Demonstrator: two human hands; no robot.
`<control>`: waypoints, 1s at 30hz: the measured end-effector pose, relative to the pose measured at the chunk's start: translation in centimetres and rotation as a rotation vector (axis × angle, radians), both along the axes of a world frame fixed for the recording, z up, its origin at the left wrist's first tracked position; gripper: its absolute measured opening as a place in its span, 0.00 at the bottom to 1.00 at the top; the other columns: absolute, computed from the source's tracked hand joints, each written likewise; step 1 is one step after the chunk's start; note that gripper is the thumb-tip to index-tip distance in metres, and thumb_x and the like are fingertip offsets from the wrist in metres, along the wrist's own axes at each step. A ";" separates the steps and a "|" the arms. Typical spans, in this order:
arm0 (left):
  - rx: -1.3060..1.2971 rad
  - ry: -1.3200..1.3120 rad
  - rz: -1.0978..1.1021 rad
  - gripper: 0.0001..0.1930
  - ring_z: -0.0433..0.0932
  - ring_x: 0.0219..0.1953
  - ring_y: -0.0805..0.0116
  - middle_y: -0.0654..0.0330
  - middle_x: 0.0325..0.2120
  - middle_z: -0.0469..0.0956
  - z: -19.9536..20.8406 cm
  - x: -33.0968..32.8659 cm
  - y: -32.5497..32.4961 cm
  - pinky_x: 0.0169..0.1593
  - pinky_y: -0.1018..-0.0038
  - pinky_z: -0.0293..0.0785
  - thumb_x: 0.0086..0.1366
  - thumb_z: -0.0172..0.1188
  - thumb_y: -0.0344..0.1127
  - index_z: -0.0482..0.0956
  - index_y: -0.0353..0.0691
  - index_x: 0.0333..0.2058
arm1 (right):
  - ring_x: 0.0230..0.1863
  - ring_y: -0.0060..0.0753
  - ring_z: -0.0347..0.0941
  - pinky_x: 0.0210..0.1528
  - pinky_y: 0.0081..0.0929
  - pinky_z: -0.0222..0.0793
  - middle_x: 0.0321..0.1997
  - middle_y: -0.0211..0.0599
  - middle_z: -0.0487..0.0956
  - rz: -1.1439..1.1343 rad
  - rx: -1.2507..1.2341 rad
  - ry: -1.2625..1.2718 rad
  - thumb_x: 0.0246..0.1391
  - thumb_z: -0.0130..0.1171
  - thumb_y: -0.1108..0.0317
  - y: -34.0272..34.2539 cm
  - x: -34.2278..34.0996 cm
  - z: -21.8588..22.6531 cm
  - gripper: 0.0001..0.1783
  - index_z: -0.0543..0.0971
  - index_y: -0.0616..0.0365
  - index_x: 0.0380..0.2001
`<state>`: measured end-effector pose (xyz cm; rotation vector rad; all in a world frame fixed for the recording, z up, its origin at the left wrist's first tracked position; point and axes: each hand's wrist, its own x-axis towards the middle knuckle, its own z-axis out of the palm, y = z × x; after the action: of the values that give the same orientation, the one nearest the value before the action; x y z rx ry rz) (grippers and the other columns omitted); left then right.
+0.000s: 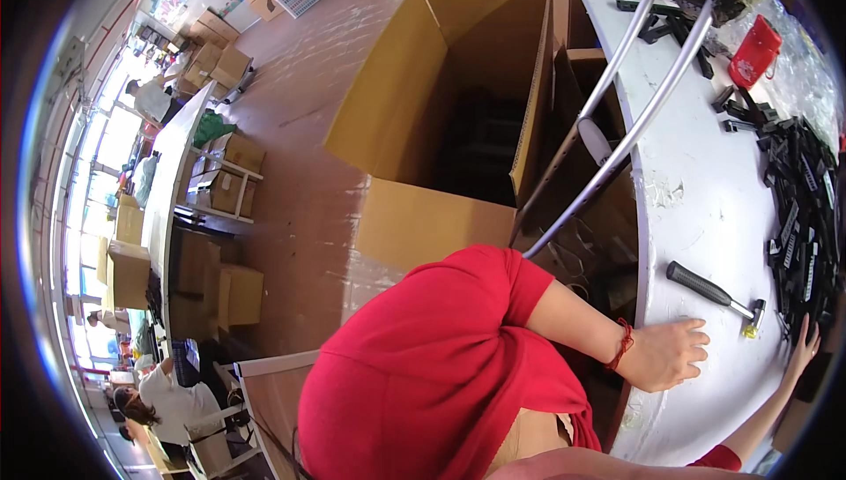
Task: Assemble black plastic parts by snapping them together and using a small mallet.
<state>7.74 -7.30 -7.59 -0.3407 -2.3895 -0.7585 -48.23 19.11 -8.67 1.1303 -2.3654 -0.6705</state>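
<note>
My left hand, with a red string bracelet at the wrist, rests on the white tabletop. Its fingers are slightly bent and apart, and nothing shows in them. Farther right, my right hand reaches to the near end of a pile of black plastic parts, fingers stretched out and touching the pile's edge. Between my hands and a little beyond lies a hammer with a black grip, its head toward the pile. A small yellowish bit sits beside the hammer head.
A metal crutch leans against the table's left edge. Beside it stands a large open cardboard box with dark contents. A red pouch-like thing and clear plastic wrap lie at the far end. Other people work at benches far left.
</note>
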 end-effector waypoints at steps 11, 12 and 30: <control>-0.010 -0.008 -0.044 0.09 0.73 0.51 0.53 0.55 0.35 0.78 0.3 0.2 0.2 0.64 0.49 0.60 0.56 0.58 0.39 0.82 0.41 0.27 | 0.66 0.52 0.63 0.64 0.41 0.64 0.62 0.54 0.70 -0.271 -0.457 -0.210 0.66 0.55 0.52 7.8 5.5 -1.4 0.28 0.71 0.60 0.61; -0.009 0.049 -0.037 0.08 0.74 0.50 0.54 0.55 0.34 0.78 0.4 0.0 0.6 0.63 0.50 0.61 0.54 0.58 0.38 0.80 0.41 0.26 | 0.65 0.52 0.65 0.65 0.42 0.62 0.61 0.55 0.72 -0.223 -0.476 -0.132 0.65 0.56 0.55 10.8 6.8 -0.9 0.29 0.71 0.65 0.60; -0.114 -0.239 -0.212 0.19 0.70 0.59 0.51 0.52 0.52 0.75 6.5 -0.6 -0.6 0.67 0.52 0.57 0.65 0.60 0.30 0.77 0.41 0.55 | 0.70 0.51 0.59 0.70 0.42 0.57 0.69 0.44 0.66 -0.312 -0.685 -0.452 0.50 0.70 0.59 8.1 46.9 9.5 0.37 0.70 0.47 0.64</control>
<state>7.16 -7.93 -1.04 -0.5873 -2.6580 -0.7966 -1.35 27.18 0.85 0.6525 -2.8300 0.3554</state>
